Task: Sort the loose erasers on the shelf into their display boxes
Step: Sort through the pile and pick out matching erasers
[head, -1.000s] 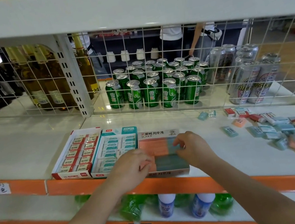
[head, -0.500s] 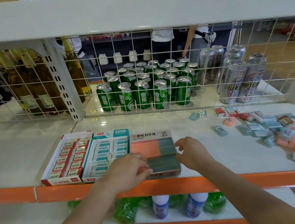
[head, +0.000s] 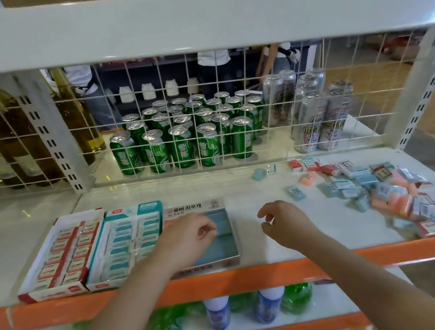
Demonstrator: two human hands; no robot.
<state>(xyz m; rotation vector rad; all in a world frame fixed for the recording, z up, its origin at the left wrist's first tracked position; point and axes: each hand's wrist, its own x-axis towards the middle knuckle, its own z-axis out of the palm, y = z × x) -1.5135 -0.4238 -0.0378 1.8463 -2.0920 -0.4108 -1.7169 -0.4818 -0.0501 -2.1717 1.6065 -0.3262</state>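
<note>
The left hand (head: 187, 239) hovers over the third box (head: 225, 245), fingers loosely curled with thumb and fingertips close together; whether it pinches anything I cannot tell. That box runs lengthwise from the orange shelf edge (head: 258, 276) toward the wire grid (head: 204, 126), its printed flap at the far end. Touching it on the hand's left sits the teal box (head: 126, 243), then the red box (head: 61, 254), all three parallel, with near ends at the shelf lip.

The right hand (head: 284, 225) hangs above bare shelf (head: 243, 186) just right of the third box, fingers relaxed and half curled, holding nothing. Open white surface lies ahead of it and to its right up to the loose erasers (head: 382, 192), a jumbled heap of blue, orange and red pieces pointing every way, reaching the shelf's front right edge. A single blue eraser (head: 294, 193) lies between the hand and the heap, angled diagonally.
</note>
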